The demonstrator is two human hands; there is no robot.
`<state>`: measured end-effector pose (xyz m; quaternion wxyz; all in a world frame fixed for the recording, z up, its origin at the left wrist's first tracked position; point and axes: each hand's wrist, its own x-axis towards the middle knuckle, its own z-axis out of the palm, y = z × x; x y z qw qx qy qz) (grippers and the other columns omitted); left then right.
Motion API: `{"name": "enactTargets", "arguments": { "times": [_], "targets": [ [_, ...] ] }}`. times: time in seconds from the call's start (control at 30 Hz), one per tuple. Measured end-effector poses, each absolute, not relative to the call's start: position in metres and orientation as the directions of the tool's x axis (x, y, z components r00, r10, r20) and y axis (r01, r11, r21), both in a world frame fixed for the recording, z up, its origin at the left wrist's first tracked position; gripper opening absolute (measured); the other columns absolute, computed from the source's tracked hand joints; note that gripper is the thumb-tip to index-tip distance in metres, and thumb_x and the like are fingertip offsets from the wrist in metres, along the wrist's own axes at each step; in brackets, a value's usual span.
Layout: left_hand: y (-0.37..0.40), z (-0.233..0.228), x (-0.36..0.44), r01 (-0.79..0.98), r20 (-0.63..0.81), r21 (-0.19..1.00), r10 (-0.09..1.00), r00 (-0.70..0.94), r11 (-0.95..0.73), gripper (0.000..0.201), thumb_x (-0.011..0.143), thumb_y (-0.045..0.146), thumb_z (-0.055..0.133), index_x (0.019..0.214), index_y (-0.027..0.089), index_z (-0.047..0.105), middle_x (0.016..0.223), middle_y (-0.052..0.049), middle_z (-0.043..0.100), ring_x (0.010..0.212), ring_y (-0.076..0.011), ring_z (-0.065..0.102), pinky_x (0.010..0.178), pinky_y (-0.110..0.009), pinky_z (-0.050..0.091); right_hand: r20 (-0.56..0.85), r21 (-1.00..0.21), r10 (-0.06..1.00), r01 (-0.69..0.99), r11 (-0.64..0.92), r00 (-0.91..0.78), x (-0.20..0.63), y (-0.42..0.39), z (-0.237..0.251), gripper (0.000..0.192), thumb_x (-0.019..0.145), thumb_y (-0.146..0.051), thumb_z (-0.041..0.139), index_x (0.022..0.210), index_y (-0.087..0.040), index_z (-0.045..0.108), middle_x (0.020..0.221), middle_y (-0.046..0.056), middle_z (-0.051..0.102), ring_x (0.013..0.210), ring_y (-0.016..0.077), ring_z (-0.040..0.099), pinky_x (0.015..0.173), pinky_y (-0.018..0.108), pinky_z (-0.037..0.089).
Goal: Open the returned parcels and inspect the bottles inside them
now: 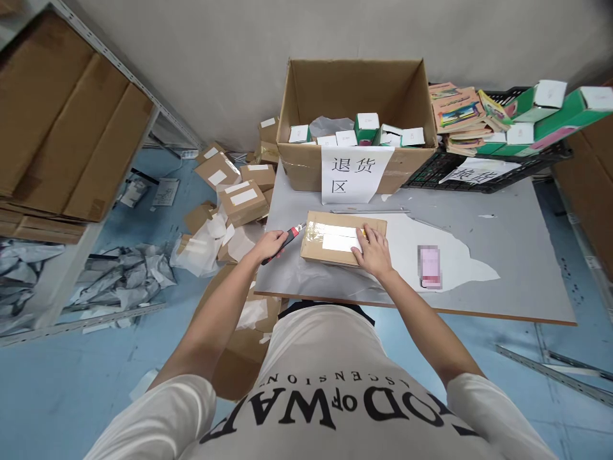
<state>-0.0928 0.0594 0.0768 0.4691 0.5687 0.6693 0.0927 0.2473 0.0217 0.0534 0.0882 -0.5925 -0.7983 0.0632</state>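
Observation:
A taped cardboard box [313, 246] with a white label lies flat near the front edge of the table. My left hand [271, 245] is wrapped round a black and red utility knife [287, 241]. The knife's blade tip points up and right, close to the left end of the box. On the right part of the box's top rests my right hand [374, 252], its fingers spread over the cardboard and the label's end.
Behind stand a large open carton [301, 167] of green-white boxes and a black crate [531, 167] with booklets. A blurred pink item [430, 265] lies on white sheeting at right. Discarded cartons [244, 201] pile up left of the table [517, 255]. Shelving [119, 198] stands further left.

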Motion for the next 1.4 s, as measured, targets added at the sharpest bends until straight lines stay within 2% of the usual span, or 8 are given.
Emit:
{"name": "enactTargets", "arguments": {
  "times": [0.17, 0.43, 0.7, 0.93, 1.13, 1.4],
  "targets": [
    [0.059, 0.077, -0.095, 0.647, -0.549, 0.678, 0.826, 0.128, 0.35, 0.037, 0.084, 0.053, 0.042, 0.068, 0.021, 0.049, 0.054, 0.002, 0.06, 0.039, -0.0122, 0.051, 0.044, -0.023, 0.037, 0.032, -0.172, 0.956, 0.941, 0.292, -0.291, 0.247, 0.022, 0.051, 0.061, 0.091, -0.046, 0.036, 0.144, -0.015, 0.035, 0.152, 0.016, 0.027, 0.128, 0.0365, 0.031, 0.101, 0.052, 0.028],
    [0.068, 0.087, -0.102, 0.777, -0.476, 0.62, 0.84, 0.262, 0.109, 0.044, 0.086, 0.055, 0.039, 0.06, 0.021, 0.05, 0.043, 0.0, 0.055, 0.039, -0.015, 0.049, 0.045, -0.025, 0.035, 0.003, -0.15, 0.957, 0.946, 0.287, -0.29, 0.245, 0.023, 0.053, 0.061, 0.092, -0.049, 0.034, 0.143, -0.015, 0.037, 0.152, 0.016, 0.028, 0.129, 0.0358, 0.031, 0.103, 0.051, 0.026],
    [0.06, 0.086, -0.111, 0.799, -0.518, 0.596, 0.798, 0.308, 0.078, 0.043, 0.086, 0.056, 0.036, 0.064, 0.021, 0.049, 0.044, 0.001, 0.055, 0.038, -0.0145, 0.047, 0.044, -0.025, 0.034, -0.051, -0.117, 0.952, 0.948, 0.295, -0.302, 0.246, 0.026, 0.052, 0.06, 0.092, -0.049, 0.034, 0.142, -0.016, 0.039, 0.149, 0.016, 0.033, 0.127, 0.0343, 0.032, 0.101, 0.048, 0.029],
    [0.044, 0.085, -0.118, 0.785, -0.548, 0.609, 0.775, 0.315, 0.111, 0.046, 0.086, 0.06, 0.033, 0.067, 0.021, 0.046, 0.048, 0.001, 0.057, 0.039, -0.014, 0.048, 0.044, -0.024, 0.036, -0.094, -0.076, 0.952, 0.955, 0.286, -0.292, 0.244, 0.027, 0.055, 0.059, 0.093, -0.049, 0.031, 0.143, -0.018, 0.038, 0.15, 0.014, 0.032, 0.129, 0.032, 0.031, 0.101, 0.045, 0.03],
    [0.028, 0.086, -0.121, 0.759, -0.592, 0.623, 0.747, 0.301, 0.187, 0.044, 0.088, 0.058, 0.032, 0.068, 0.021, 0.045, 0.042, 0.003, 0.051, 0.032, -0.0121, 0.041, 0.04, -0.024, 0.034, -0.089, -0.086, 0.951, 0.954, 0.288, -0.295, 0.244, 0.027, 0.055, 0.059, 0.093, -0.049, 0.032, 0.142, -0.017, 0.039, 0.15, 0.015, 0.031, 0.129, 0.0326, 0.031, 0.101, 0.046, 0.031],
    [0.005, 0.082, -0.125, 0.705, -0.603, 0.667, 0.73, 0.322, 0.24, 0.045, 0.086, 0.061, 0.035, 0.07, 0.02, 0.048, 0.045, 0.002, 0.054, 0.034, -0.0123, 0.044, 0.038, -0.023, 0.034, -0.073, -0.085, 0.946, 0.947, 0.31, -0.316, 0.245, 0.027, 0.052, 0.059, 0.093, -0.048, 0.033, 0.142, -0.016, 0.039, 0.15, 0.017, 0.03, 0.127, 0.0328, 0.033, 0.101, 0.046, 0.03]
  ]
}}
